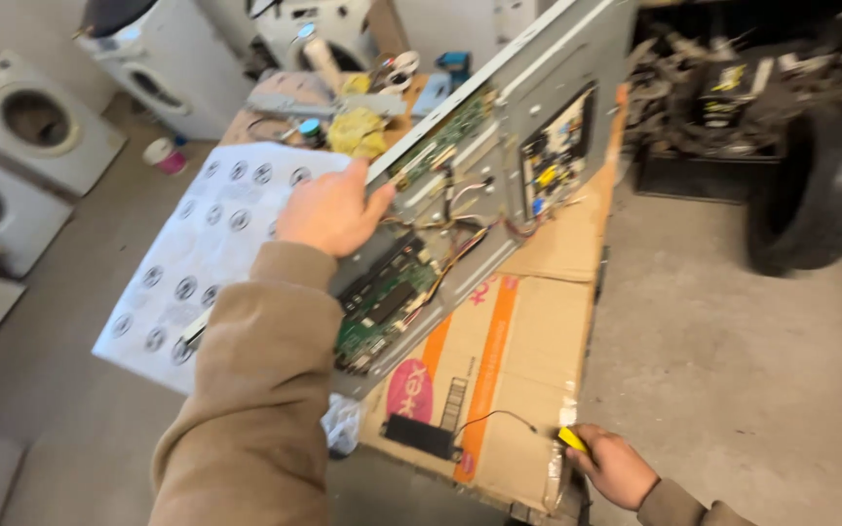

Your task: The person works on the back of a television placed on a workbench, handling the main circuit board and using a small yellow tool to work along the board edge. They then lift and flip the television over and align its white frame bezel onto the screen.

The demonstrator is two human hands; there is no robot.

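Note:
My left hand (331,211) grips the edge of a large grey metal back panel (499,156) and holds it tilted up off the table. Green and yellow circuit boards (385,304) and bundles of wires are fixed on its face. Low at the right, my right hand (612,466) is closed on a small yellow-handled tool (571,439) at the table's near corner. A black wire runs from there to a small black box (422,435) lying on the cardboard.
Flattened cardboard (518,360) covers the table. A white sheet with rows of round lenses (202,248) lies on the left. Tools, tape and a yellow rag (361,130) sit at the far end. Washing machines (36,122) stand left, tyres (816,190) right, concrete floor around.

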